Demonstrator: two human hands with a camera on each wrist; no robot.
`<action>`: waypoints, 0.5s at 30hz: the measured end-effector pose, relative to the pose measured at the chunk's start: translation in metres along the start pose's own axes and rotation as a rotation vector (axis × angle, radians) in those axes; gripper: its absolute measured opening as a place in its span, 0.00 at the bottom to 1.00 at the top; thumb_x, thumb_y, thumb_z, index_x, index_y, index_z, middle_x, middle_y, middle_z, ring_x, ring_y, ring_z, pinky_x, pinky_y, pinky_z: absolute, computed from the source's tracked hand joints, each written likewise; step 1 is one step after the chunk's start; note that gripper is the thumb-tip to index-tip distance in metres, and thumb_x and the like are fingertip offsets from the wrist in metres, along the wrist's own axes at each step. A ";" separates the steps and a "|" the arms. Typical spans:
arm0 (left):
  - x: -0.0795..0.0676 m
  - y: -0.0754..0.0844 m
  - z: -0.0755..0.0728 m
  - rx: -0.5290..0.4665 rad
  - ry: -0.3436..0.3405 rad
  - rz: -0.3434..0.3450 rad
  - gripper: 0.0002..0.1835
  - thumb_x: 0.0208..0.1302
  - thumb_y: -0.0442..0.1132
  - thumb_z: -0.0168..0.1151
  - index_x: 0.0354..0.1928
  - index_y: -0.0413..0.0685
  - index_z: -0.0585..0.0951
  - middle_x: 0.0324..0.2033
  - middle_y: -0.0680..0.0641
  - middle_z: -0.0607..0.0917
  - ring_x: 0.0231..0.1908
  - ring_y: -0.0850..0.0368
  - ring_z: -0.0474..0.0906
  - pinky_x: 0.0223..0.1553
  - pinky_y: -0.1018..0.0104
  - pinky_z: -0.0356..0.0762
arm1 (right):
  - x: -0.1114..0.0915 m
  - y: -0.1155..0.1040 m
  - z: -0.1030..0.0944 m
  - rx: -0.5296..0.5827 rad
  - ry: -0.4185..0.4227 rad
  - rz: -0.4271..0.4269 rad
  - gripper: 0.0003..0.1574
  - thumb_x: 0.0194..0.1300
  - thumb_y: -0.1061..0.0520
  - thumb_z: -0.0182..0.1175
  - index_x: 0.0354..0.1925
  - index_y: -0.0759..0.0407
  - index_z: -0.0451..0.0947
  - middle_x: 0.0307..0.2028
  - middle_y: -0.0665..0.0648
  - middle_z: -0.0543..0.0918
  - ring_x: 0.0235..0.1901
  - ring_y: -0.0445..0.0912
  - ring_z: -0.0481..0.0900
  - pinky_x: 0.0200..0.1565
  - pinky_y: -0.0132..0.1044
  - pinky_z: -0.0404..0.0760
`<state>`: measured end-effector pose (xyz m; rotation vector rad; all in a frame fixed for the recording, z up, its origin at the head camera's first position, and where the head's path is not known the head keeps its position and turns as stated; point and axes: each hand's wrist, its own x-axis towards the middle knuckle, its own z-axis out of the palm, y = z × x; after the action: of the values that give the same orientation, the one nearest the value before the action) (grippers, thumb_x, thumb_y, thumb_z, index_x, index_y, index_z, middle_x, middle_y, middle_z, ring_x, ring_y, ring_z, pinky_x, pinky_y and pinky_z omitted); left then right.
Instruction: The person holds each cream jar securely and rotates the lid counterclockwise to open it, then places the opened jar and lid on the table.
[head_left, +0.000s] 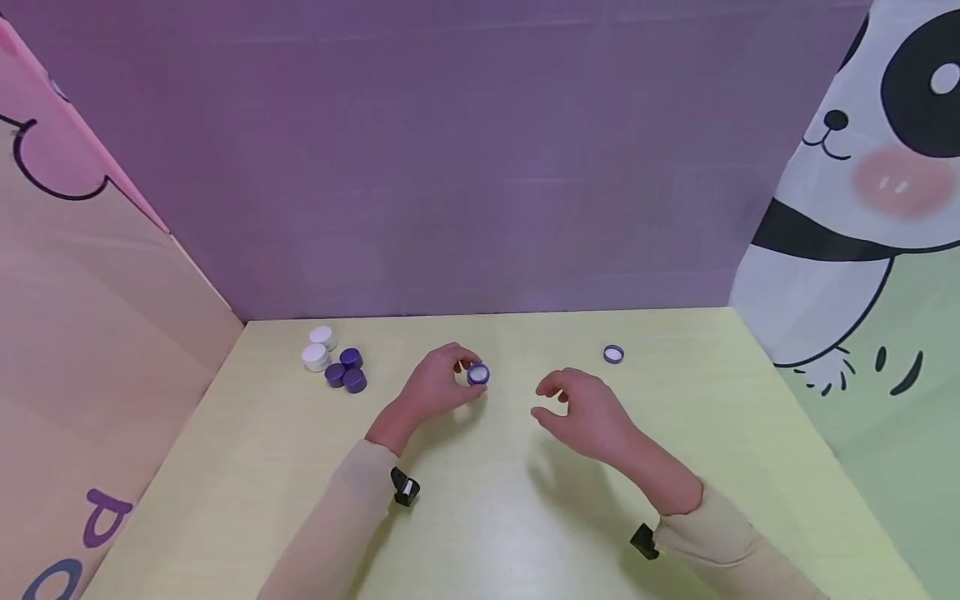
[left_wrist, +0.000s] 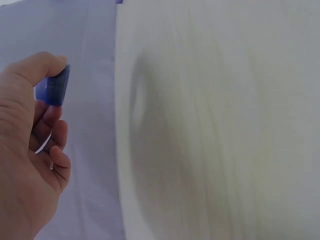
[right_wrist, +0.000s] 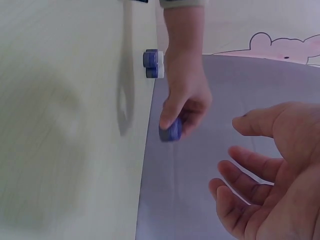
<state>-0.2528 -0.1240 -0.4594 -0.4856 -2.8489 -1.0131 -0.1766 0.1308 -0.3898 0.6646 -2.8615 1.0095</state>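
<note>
Near the tabletop's point(head_left: 480, 533) far left corner, two caps point(head_left: 315, 357) lie behind and left of three others point(head_left: 355, 381), seemingly touching. Right of centre, near the far edge, lies a ring-like piece point(head_left: 613, 354). Between, above the tabletop, is a round piece point(head_left: 477, 373).

The left hand point(right_wrist: 187, 87) is pinching a blue cap point(right_wrist: 170, 131), the right hand point(right_wrist: 282, 175) is hovering near, other caps point(right_wrist: 151, 59) are sitting beyond.

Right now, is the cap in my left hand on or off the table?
Off: the left hand pinches the cap, with a gap above the table.
</note>
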 end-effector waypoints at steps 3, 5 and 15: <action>0.013 -0.007 0.005 -0.070 0.014 -0.036 0.20 0.52 0.46 0.76 0.46 0.48 0.83 0.39 0.54 0.79 0.41 0.55 0.72 0.41 0.63 0.74 | 0.002 -0.004 0.005 -0.006 -0.008 -0.018 0.12 0.58 0.54 0.69 0.41 0.53 0.82 0.38 0.45 0.81 0.37 0.45 0.76 0.41 0.39 0.76; 0.020 -0.011 0.006 -0.108 0.025 -0.059 0.20 0.52 0.46 0.76 0.46 0.47 0.83 0.39 0.53 0.79 0.41 0.54 0.72 0.41 0.63 0.74 | 0.002 -0.008 0.008 -0.003 -0.022 -0.032 0.11 0.58 0.54 0.69 0.41 0.52 0.81 0.38 0.44 0.80 0.37 0.44 0.76 0.41 0.39 0.76; 0.053 -0.021 0.006 -0.142 0.025 -0.166 0.20 0.54 0.45 0.75 0.47 0.47 0.82 0.41 0.50 0.79 0.43 0.51 0.70 0.40 0.62 0.74 | -0.002 -0.010 0.024 0.016 -0.127 -0.066 0.10 0.59 0.54 0.68 0.40 0.51 0.80 0.38 0.44 0.80 0.37 0.42 0.76 0.41 0.38 0.76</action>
<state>-0.3091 -0.1214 -0.4674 -0.2475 -2.8467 -1.2459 -0.1681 0.1103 -0.4029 0.8484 -2.9185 1.0171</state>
